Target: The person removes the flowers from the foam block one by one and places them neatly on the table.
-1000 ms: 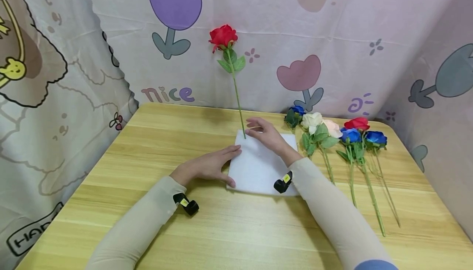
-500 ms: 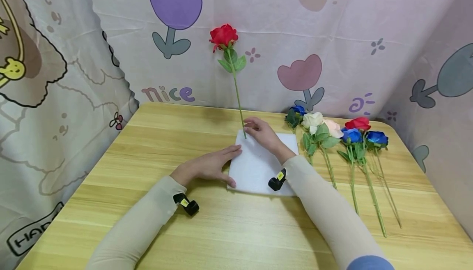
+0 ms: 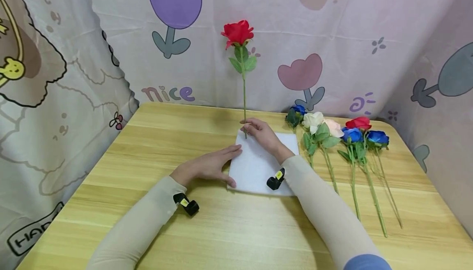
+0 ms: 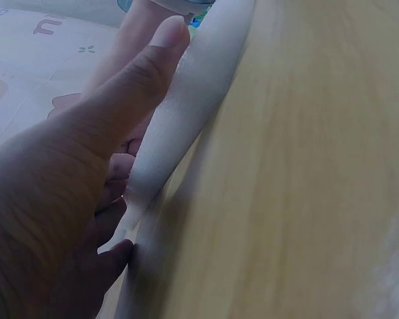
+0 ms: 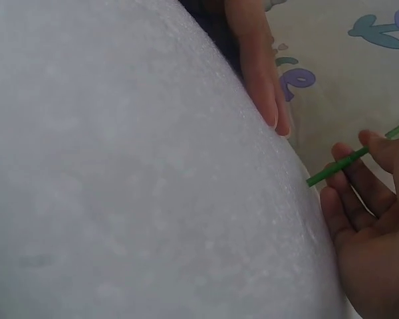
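Note:
A white foam board (image 3: 255, 167) lies on the wooden table. At its far left corner a red artificial rose (image 3: 238, 33) stands almost upright, its stem end at the foam. My right hand (image 3: 263, 135) pinches the lower green stem between thumb and fingers, as the right wrist view shows around the stem (image 5: 319, 178). My left hand (image 3: 210, 165) rests against the board's left edge, fingers and thumb extended and spread along it. In the left wrist view the left thumb (image 4: 146, 73) lies by the foam's side. How deep the stem sits is hard to tell.
Several more artificial roses lie on the right side of the table: a white rose (image 3: 313, 120), a pale pink rose (image 3: 333, 128), another red rose (image 3: 358, 123) and blue roses such as the one (image 3: 377, 137) furthest right. A printed curtain (image 3: 251, 89) hangs behind the table.
The rose, which leaned left, now stands nearly upright; its bloom has swung right. My right fingers have closed in on the stem. The left hand keeps its place on the board's edge.

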Available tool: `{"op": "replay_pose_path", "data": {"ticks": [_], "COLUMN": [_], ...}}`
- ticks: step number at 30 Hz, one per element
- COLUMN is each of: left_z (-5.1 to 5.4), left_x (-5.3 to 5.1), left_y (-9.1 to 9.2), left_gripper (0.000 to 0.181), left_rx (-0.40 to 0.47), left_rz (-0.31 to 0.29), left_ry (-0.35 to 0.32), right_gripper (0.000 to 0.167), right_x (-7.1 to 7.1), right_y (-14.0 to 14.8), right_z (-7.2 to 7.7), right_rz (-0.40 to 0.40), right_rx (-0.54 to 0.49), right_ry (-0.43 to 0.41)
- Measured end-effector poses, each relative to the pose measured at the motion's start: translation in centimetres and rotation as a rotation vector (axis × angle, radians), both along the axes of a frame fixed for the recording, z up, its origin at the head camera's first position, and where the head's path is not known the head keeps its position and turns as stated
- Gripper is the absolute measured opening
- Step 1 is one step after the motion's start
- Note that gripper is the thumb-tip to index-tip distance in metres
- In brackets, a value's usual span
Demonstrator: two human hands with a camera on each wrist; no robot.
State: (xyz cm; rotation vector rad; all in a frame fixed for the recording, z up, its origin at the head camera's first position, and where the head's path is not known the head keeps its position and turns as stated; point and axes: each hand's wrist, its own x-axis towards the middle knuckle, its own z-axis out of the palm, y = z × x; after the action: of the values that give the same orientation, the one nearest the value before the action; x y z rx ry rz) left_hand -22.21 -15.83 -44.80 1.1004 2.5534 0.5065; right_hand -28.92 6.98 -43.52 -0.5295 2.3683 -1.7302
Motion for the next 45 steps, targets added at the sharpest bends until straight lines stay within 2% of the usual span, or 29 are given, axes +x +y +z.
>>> {"op": "replay_pose_path", "data": {"ticks": [12,25,33,40,45], "left_z": [-0.1,0.0,0.1,0.4,0.3], "left_x": [-0.1,-0.2,-0.1,0.0,0.0], "left_y": [0.0,-0.1,0.0,0.0,0.0], "left_gripper": [0.118,0.12,0.12,0.119,0.119], "left_rx": [0.003,0.01,0.015,0.018,0.004], "left_rz": [0.004,-0.004,-0.01,-0.012,-0.013], "left_ry": [0.0,-0.005,-0.014,-0.017,-0.008], "right_gripper": [0.032,0.035,0.037,0.033,0.036], "right_x": [0.2,-0.2,-0.1,-0.1,-0.1], "right_y": [0.1,0.1,0.1,0.1,0.0], "right_z": [-0.4,-0.9,-1.2,-1.2,-1.1], "right_rz": [-0.013,-0.035,-0.037,-0.097,-0.093], "right_rx": [-0.16,-0.266,-0.429,-0.489,-0.472], "right_ry": [-0.074,-0.083,-0.103,-0.12,-0.113]}}
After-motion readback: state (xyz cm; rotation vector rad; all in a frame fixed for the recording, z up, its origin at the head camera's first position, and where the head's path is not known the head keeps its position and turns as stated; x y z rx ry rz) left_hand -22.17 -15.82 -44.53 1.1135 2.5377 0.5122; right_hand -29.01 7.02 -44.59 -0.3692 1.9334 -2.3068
